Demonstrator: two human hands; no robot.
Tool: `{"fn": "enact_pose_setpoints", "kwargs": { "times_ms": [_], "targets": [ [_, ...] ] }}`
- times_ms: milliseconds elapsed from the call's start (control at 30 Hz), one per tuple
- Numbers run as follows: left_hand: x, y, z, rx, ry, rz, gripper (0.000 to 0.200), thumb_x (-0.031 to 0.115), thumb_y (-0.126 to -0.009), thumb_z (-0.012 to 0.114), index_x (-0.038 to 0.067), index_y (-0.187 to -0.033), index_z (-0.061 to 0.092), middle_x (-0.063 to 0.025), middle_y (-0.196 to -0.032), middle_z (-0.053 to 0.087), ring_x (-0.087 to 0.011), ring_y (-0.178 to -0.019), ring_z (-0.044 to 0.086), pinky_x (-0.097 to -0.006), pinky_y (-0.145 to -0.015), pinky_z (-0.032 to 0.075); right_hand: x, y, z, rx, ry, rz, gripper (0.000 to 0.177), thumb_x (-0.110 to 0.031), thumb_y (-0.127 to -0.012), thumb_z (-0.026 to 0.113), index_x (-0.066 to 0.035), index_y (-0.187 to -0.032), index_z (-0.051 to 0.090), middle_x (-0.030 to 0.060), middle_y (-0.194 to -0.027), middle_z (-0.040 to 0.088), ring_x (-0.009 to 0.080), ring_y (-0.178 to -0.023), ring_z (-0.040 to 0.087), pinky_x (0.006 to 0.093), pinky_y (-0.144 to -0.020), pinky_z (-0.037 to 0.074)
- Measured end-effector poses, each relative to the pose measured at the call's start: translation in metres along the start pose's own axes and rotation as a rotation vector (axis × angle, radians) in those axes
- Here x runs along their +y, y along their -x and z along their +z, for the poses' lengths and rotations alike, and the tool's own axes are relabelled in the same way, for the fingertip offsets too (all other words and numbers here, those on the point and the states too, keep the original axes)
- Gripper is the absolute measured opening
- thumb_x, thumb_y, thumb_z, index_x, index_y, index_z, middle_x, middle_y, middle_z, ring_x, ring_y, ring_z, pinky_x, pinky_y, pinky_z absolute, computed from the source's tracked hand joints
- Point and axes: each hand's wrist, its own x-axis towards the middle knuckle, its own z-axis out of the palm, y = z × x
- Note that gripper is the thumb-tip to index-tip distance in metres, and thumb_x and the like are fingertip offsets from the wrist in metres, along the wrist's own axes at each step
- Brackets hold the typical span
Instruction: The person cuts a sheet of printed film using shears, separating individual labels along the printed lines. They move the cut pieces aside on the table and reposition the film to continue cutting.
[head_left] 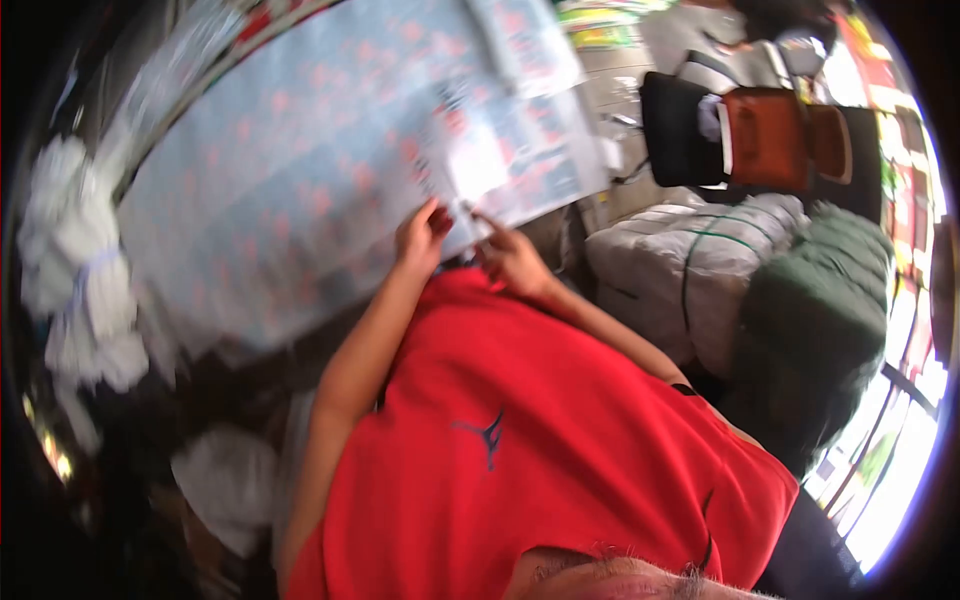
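Over the near edge of a large pale printed sheet [300, 170], both of my hands meet close together. The sheet carries blurred red and dark print and lies spread on a table-like surface. My left hand [425, 235] is closed in a pinch, and what it holds is too small and blurred to name. My right hand [515, 260] has its fingers curled, with the index finger stretched towards the left hand. A small dark bit shows at that fingertip, but I cannot make out what it is. A bright patch of glare covers the sheet just beyond the hands.
White bunched plastic [85, 270] hangs at the left. To the right sit a white bale [690, 260] tied with green strap and a dark green bundle [820, 300]. Behind them stands a chair with an orange-brown panel [765, 138]. A white bag [228, 485] lies low on the left.
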Motion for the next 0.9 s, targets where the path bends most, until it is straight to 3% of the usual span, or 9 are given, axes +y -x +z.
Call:
{"fn": "enact_pose_setpoints", "kwargs": {
  "times_ms": [67, 900],
  "targets": [
    [0.006, 0.016, 0.013, 0.019, -0.014, 0.021, 0.012, 0.013, -0.083, 0.067, 0.004, -0.09, 0.064, -0.0079, -0.079, 0.065, -0.0179, -0.068, 0.063, -0.0299, -0.066, 0.054, 0.013, -0.009, 0.002, -0.01, -0.172, -0.015, 0.057, -0.017, -0.092, 0.054, -0.004, -0.142, 0.029, 0.0036, -0.065, 0.05, 0.0102, -0.049, 0.047, 0.0245, -0.045, 0.04],
    [0.007, 0.044, 0.006, -0.045, -0.053, -0.018, 0.018, 0.018, -0.085, 0.066, 0.003, -0.095, 0.064, -0.0082, -0.084, 0.066, -0.0165, -0.075, 0.063, -0.0302, -0.074, 0.053, -0.007, -0.032, 0.011, 0.038, -0.129, -0.002, 0.057, -0.01, -0.092, 0.051, -0.001, -0.143, 0.027, 0.0011, -0.071, 0.049, 0.0082, -0.054, 0.044, 0.0241, -0.046, 0.041]
  ]
}}
